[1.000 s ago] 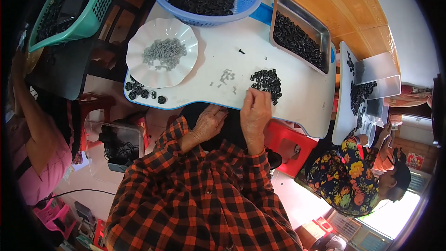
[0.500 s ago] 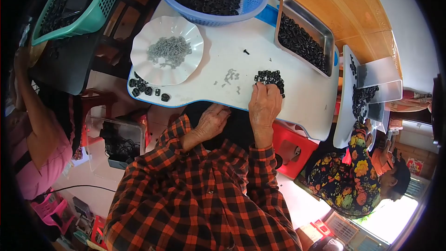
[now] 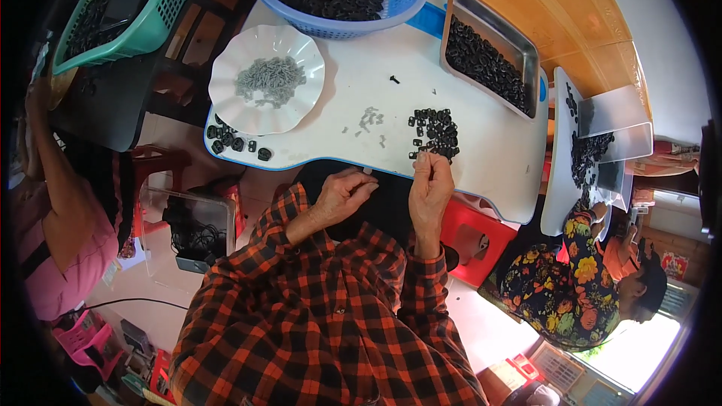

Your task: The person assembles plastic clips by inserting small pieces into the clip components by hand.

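Right hand (image 3: 431, 192) pinches closed beside black plastic parts (image 3: 438, 134)!
Left hand (image 3: 340, 197) curls, can't tell its grip; red poster (image 3: 674, 264) illegible.

My sleeves (image 3: 426, 286) are checked orange-red and black; beyond my right hand (image 3: 431, 197) sit black pieces (image 3: 436, 134) on a white, blue-edged table (image 3: 492, 162); a red stool (image 3: 472, 240) right of that hand; beyond my left hand (image 3: 338, 199) are a white plate (image 3: 224, 98) with grey bits (image 3: 271, 81) and a periwinkle basket (image 3: 342, 28).
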### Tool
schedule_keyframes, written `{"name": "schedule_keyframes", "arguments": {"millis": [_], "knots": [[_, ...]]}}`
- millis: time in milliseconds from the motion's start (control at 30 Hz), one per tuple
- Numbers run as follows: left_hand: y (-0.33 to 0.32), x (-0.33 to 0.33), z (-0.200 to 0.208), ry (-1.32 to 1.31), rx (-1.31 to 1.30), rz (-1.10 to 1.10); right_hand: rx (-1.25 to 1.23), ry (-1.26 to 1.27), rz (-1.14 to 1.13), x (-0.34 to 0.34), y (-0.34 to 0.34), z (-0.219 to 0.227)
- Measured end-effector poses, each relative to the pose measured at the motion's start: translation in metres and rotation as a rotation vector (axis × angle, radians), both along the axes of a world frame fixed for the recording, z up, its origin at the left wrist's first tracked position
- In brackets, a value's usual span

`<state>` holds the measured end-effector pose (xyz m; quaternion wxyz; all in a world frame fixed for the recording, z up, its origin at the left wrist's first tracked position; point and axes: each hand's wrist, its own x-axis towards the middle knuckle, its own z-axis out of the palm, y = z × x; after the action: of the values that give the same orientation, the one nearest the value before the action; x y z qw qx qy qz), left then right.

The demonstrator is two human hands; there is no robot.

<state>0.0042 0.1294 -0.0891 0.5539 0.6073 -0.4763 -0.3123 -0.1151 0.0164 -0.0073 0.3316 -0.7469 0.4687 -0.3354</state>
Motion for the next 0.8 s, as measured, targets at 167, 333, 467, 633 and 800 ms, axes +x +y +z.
{"name": "schedule_keyframes", "arguments": {"millis": [167,333,467,633,800], "knots": [[-0.003,0.002,0.049,0.336,0.017,-0.008,0.091,0.067,0.113,-0.008,0.02,0.017],[-0.002,0.001,0.043,0.613,0.014,-0.084,0.102,0.09,0.271,-0.01,0.034,0.016],[0.001,0.005,0.043,0.738,0.084,-0.138,0.134,0.086,0.296,-0.012,0.039,0.014],[0.002,0.008,0.046,0.813,0.156,-0.125,0.102,-0.006,0.25,-0.006,0.043,0.02],[0.004,0.007,0.044,0.865,0.149,-0.107,0.275,-0.094,0.252,-0.004,0.045,0.013]]}}
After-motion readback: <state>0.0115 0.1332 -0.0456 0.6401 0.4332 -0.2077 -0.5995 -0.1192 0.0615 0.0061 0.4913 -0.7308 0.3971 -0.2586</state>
